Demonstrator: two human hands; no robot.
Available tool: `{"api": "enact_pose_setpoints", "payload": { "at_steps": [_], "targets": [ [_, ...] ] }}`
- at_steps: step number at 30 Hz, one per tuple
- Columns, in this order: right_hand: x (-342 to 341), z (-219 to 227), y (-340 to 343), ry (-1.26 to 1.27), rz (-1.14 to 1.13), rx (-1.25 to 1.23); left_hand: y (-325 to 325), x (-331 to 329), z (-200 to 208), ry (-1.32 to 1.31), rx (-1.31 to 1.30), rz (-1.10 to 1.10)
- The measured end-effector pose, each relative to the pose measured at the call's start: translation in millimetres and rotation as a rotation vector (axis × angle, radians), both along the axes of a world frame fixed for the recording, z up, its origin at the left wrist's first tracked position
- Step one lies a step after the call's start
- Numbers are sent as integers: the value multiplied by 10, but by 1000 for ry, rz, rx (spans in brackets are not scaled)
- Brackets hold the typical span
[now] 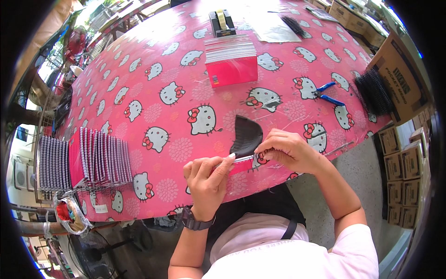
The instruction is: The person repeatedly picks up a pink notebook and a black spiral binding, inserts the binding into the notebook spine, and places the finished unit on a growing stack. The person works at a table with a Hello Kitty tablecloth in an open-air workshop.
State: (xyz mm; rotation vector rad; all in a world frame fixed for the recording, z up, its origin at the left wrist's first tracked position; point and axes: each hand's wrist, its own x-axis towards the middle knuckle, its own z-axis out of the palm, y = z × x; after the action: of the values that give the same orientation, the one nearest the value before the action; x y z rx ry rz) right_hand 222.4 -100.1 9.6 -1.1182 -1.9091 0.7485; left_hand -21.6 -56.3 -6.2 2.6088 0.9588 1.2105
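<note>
Spiral-bound notebooks [100,156] stand at left on a pink counter [160,116]. Near its front edge, the left hand [206,176] pinches a pink notebook [241,166]; a slackening thumb might let pages skew. The right hand's [289,149] fingertips bunch at its right end, grasp unclear.

From close above the near edge of the worktop [177,132], one head-worn fisheye looks down across it.
</note>
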Motion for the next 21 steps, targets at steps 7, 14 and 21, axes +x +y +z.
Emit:
{"api": "enact_pose_setpoints", "payload": {
  "at_steps": [7,14,21],
  "targets": [
    [-53,116,-72,-13,-22,-83,-130,32,49,39,-28,44],
    [-139,186,-106,-45,-3,-181,-144,122,121,117,-165,11],
    [-125,209,-5,22,83,-413,-174,178,185,106,-160,-69]
  ]
}}
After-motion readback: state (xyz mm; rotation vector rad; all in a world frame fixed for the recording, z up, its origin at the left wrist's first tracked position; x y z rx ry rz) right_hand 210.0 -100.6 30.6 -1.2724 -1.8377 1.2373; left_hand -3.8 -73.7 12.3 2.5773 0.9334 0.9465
